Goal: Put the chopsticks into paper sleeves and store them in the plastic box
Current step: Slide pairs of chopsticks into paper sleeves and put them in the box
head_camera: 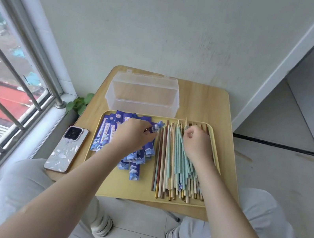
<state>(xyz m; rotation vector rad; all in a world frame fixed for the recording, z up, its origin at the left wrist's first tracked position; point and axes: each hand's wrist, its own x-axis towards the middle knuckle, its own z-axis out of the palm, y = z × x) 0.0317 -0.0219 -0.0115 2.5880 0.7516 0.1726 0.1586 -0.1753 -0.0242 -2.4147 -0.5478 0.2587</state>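
Small wooden table [203,97], clear box [143,93] standing open and empty at its far side. Yellow tray [130,187] in front: blue sleeves [106,133] heaped left, chopsticks [173,163] piled right. Left hand [135,134] pinches one sleeve [158,127]; right hand [198,142] curls over the chopsticks, grip unclear. Phone [67,148] lies left of the tray.

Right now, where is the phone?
The phone lies on the table's left edge by the window, just left of the tray.
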